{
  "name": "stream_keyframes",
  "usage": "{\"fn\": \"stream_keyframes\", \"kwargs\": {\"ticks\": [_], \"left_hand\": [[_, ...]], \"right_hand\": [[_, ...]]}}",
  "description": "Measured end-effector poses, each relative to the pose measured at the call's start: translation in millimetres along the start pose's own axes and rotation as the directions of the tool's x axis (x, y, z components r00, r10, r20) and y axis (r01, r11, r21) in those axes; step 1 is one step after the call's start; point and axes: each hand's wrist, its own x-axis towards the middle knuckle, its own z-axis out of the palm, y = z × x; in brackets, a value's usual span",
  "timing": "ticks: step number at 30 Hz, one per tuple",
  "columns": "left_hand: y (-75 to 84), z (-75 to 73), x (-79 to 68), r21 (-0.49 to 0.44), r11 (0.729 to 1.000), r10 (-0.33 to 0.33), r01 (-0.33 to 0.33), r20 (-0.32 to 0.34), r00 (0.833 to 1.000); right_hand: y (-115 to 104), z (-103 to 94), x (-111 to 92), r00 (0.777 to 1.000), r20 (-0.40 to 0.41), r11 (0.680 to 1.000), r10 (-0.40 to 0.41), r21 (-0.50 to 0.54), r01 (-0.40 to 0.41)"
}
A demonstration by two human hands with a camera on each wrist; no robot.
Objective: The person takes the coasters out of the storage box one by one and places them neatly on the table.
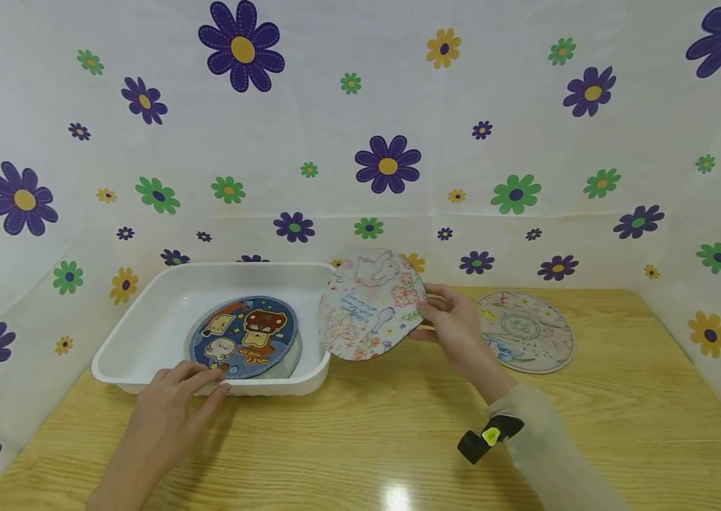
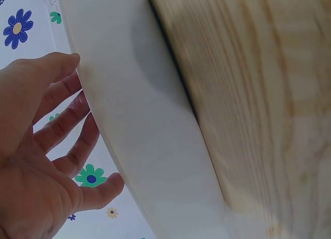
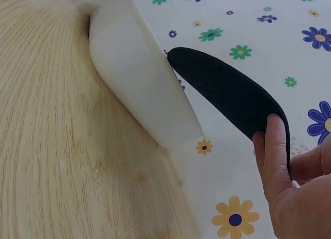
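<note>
My right hand (image 1: 453,323) pinches the edge of a round mouse pad (image 1: 370,305) printed with pink flowers and a rabbit-like figure. It is tilted upright beside the right end of a white plastic tray (image 1: 143,326). Its dark underside (image 3: 227,89) faces the right wrist camera, fingers flat against it. In the tray, a blue round mouse pad (image 1: 248,337) with cartoon characters lies over a paler round piece (image 1: 290,358). My left hand (image 1: 172,404) rests at the tray's front rim, fingertips near the blue pad's edge. In the left wrist view its fingers are spread along the rim.
Another round mouse pad (image 1: 526,331), pale with flowers, lies flat on the wooden table (image 1: 360,440) to the right, behind my right forearm. A white curtain (image 1: 335,113) with purple, green and yellow flowers stands behind and along both sides.
</note>
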Motion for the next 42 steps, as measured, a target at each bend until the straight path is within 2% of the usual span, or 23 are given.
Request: {"fn": "stream_keyframes", "kwargs": {"ticks": [6, 15, 26, 35, 42], "left_hand": [[0.0, 0.5, -0.3, -0.007, 1.0, -0.006, 0.006, 0.008, 1.0], [0.6, 0.7, -0.1, -0.002, 1.0, 0.005, -0.005, -0.014, 1.0], [-0.2, 0.4, -0.6, -0.004, 1.0, -0.008, 0.008, 0.013, 1.0], [-0.6, 0.6, -0.2, -0.008, 1.0, 0.014, -0.014, -0.014, 1.0], [-0.7, -0.1, -0.9, -0.012, 1.0, 0.004, -0.004, 0.001, 1.0]], "right_hand": [[-1, -10.8, -2, 1.0, -0.014, 1.0, 0.009, -0.008, -0.009], [-1, -26.2, -2, 0.999, -0.035, 1.0, 0.004, -0.017, -0.005], [-2, -41.6, -4, 0.999, -0.038, 1.0, -0.001, -0.024, 0.0], [6, -53.4, 0, 0.998, -0.066, 0.999, 0.007, -0.044, -0.01], [14, -60.4, 3, 0.996, -0.084, 0.998, 0.009, -0.06, -0.014]]}}
